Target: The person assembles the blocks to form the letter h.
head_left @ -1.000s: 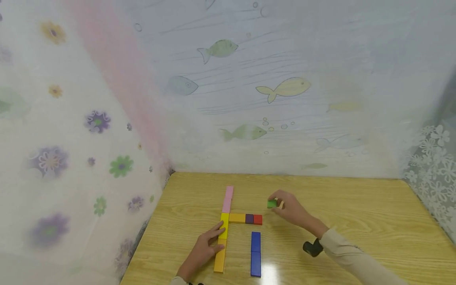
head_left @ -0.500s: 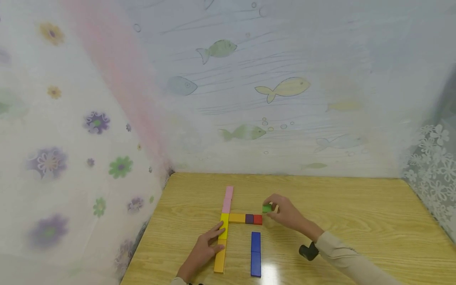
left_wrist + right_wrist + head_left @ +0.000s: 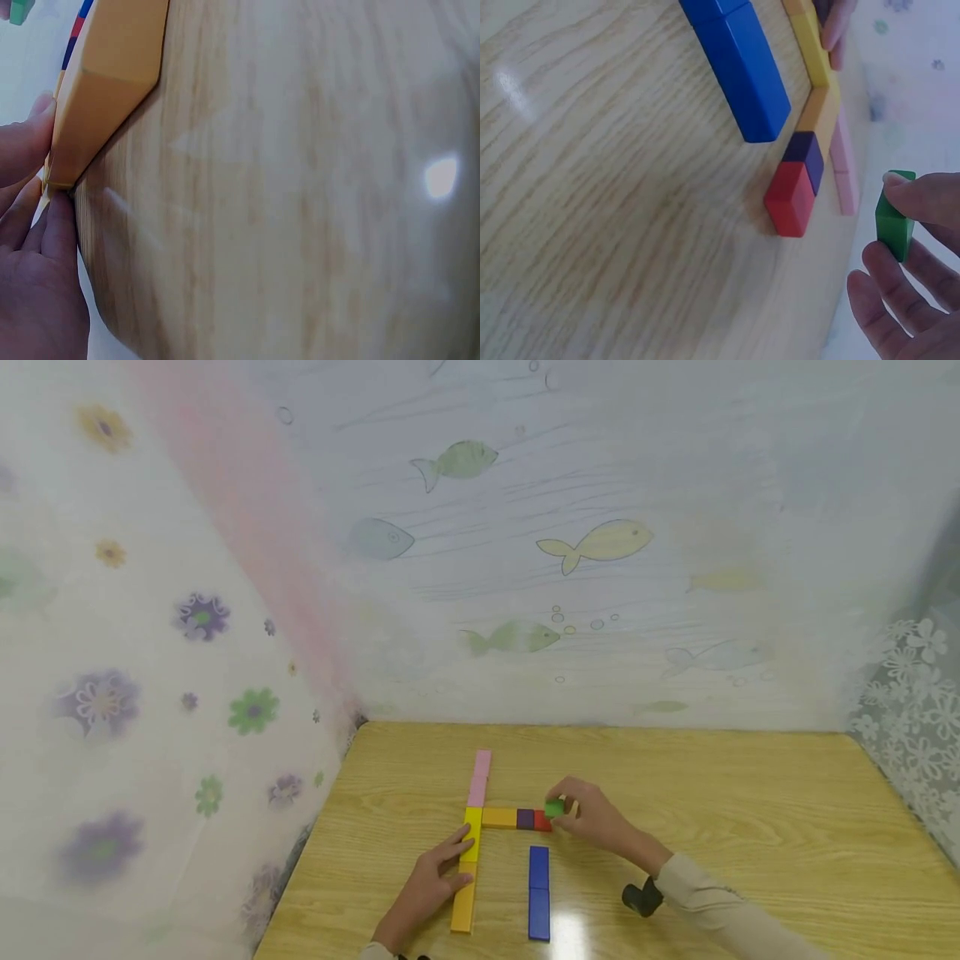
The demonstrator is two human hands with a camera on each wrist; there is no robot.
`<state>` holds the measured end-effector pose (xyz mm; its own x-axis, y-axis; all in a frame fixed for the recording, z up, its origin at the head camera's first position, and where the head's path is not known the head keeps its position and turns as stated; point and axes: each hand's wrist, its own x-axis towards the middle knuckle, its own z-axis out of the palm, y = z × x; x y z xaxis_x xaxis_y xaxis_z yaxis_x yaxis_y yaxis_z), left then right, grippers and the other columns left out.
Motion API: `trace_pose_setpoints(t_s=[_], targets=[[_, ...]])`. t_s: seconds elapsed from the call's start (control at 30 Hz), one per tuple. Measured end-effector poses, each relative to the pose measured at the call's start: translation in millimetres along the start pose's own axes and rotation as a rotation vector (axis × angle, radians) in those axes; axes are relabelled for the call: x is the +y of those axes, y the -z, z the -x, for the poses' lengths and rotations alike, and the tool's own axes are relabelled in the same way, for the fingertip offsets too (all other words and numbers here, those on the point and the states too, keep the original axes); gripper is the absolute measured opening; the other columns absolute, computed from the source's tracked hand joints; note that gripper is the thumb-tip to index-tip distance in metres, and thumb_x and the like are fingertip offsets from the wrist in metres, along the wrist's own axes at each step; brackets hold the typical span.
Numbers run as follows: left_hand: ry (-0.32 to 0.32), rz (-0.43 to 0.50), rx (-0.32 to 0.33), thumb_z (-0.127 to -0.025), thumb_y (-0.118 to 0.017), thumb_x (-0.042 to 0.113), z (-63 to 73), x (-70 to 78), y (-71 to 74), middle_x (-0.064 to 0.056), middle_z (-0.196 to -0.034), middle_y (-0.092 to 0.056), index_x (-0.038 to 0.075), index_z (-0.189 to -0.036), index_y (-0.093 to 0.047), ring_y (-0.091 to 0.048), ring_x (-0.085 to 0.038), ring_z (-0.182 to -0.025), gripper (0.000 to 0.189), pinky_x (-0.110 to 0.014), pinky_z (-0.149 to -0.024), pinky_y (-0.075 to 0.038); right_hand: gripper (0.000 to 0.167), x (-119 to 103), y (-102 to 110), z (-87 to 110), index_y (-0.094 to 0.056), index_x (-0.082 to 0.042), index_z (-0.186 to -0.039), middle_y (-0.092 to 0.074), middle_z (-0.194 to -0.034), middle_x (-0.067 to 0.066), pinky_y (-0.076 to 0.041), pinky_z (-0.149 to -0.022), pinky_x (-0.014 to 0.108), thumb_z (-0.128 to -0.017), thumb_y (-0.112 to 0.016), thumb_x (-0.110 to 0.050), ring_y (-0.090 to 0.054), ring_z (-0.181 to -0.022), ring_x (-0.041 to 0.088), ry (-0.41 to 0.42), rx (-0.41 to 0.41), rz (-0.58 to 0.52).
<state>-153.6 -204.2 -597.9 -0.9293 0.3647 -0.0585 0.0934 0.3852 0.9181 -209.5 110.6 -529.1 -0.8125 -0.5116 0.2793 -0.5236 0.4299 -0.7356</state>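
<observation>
My right hand (image 3: pixel 596 817) pinches a small green block (image 3: pixel 895 217) between thumb and fingertips. In the head view it overlaps the right end of the red block (image 3: pixel 791 199); the right wrist view shows the two apart, with the green one raised off the table. My left hand (image 3: pixel 431 887) rests on the column, its extended fingers over the yellow block (image 3: pixel 472 835) and its thumb at the orange block (image 3: pixel 462 910) below. Two pink blocks (image 3: pixel 480 778) continue that column upward. From it a row runs right: another orange block (image 3: pixel 499 818), a purple block (image 3: pixel 525 819), then the red one.
Two blue blocks (image 3: pixel 538 893) lie end to end below the row, right of the column. All stands on a wood-grain table (image 3: pixel 735 810). A wall with painted fish (image 3: pixel 600 539) rises behind, and a flower-patterned wall (image 3: pixel 150 710) stands at left.
My right hand has carried the green block left and nearer to me, from right of the row to its red end. My left hand has stayed on the column.
</observation>
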Motion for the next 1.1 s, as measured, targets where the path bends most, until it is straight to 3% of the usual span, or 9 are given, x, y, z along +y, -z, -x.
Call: trace_pose_setpoints(t_s=[0.37,0.83,1.1], targets=[[0.01,-0.019,0.008,-0.087,-0.068,0.02,1.9,1.5,-0.4,0.0,-0.151,-0.032,0.01,-0.136,-0.051,-0.026,-0.029,-0.139,0.053,-0.042,-0.108,-0.032,0.025,1.6,-13.0,3.2,-0.063,-0.001,-0.102,-0.062,-0.1,0.007,-0.05,-0.054,0.022,-0.079,-0.073,0.001,-0.056,-0.075,0.018,0.009,-0.011,-0.013],[-0.043,0.036,0.0,-0.086,-0.068,0.014,1.1,1.2,1.1,-0.004,-0.152,-0.031,0.003,-0.136,-0.049,-0.027,-0.027,-0.138,0.055,-0.031,-0.106,-0.036,0.023,2.6,-26.8,7.5,-0.063,-0.001,-0.1,-0.06,-0.1,0.009,-0.049,-0.055,0.021,-0.08,-0.073,0.002,-0.056,-0.074,0.02,0.0,-0.037,-0.054],[-0.001,0.019,0.001,-0.087,-0.068,0.017,3.0,5.8,-0.6,0.0,-0.151,-0.031,0.006,-0.136,-0.05,-0.026,-0.027,-0.139,0.054,-0.037,-0.109,-0.031,0.023,13.8,-36.2,9.5,-0.064,-0.002,-0.099,-0.061,-0.097,0.007,-0.05,-0.058,0.02,-0.079,-0.074,0.0,-0.057,-0.073,0.017,0.007,-0.046,-0.052]])
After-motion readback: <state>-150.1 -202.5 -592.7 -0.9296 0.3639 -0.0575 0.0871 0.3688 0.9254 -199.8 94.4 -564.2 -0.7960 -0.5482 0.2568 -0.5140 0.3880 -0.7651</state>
